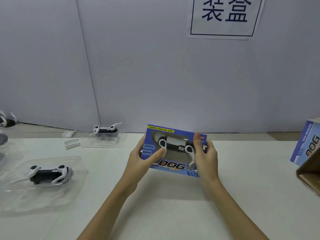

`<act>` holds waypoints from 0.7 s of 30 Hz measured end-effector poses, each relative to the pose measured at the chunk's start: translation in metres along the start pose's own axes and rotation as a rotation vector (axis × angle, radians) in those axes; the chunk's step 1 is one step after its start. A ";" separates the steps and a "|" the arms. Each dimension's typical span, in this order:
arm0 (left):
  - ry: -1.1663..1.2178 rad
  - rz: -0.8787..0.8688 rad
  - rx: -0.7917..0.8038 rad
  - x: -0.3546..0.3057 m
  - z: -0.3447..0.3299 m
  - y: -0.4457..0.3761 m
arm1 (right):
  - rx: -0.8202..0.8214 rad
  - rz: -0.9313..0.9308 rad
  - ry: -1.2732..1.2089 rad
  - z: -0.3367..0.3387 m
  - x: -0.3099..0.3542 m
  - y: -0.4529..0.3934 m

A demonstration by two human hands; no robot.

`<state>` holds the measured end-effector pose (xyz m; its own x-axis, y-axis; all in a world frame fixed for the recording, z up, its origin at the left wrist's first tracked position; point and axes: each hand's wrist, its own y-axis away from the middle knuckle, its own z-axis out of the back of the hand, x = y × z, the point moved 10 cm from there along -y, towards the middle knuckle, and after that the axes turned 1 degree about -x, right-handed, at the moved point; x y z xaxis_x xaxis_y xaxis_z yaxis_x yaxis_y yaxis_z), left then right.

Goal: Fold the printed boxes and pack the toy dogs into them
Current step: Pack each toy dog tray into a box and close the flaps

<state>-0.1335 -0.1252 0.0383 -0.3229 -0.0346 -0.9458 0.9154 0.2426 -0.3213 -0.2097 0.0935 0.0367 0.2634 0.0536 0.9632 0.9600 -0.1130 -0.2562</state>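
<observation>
— Item one?
— Box (174,150), blue, printed, dog (174,144) showing through its window. Held just above the bench (173,205), both ends gripped: left hand (140,160) with thumb on the front, right hand (206,153) with fingers curled round its end.

— Further out?
— Left: dog in tray (49,172), near; second dog in tray (105,131) by the wall. Right edge: another box (304,142), beside a carton (310,174). Sign (225,16) on the wall.

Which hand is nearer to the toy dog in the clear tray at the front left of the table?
Left. The left hand grips the printed box's left end, on the toy dog's side; the right hand grips its far end.
</observation>
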 end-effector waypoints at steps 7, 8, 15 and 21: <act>0.153 0.135 -0.127 0.012 0.042 -0.011 | 0.339 -0.152 0.007 -0.026 -0.006 0.001; 0.220 0.147 -0.208 0.016 0.052 -0.011 | 0.330 -0.141 0.012 -0.025 -0.005 0.000; 0.372 0.194 -0.172 0.037 0.007 -0.004 | 0.237 -0.174 -0.094 -0.033 -0.018 0.011; 0.352 0.174 -0.117 0.039 0.018 -0.011 | 0.563 -0.226 0.125 -0.040 -0.017 0.013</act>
<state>-0.1522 -0.1470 0.0041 -0.2468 0.3452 -0.9055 0.9367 0.3246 -0.1315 -0.2058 0.0518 0.0203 0.0671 -0.1058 0.9921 0.9027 0.4300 -0.0152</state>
